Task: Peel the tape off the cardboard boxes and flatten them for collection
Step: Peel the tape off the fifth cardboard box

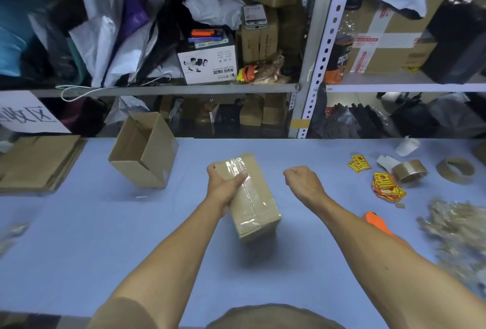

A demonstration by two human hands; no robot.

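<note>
Left hand [225, 181]: gripped the far end of a sealed cardboard box [251, 197], thumb and fingers curled round it; box held tilted above the blue table [105, 236], clear tape [243, 178] running down its top face. Right hand [302, 180]: fingers curled into a fist, holding nothing, just right of the box. Open empty box [144, 153]: tilted, left of the held box. Flattened cardboard stack [36, 163]: far left. Tape rolls [409, 171], yellow-red stickers [386, 186], orange tool [378, 223], peeled tape heap [457, 223]: right side.

orange tool [376, 221] half hidden (behind forearm), tape scraps [457, 226] blurred
</note>
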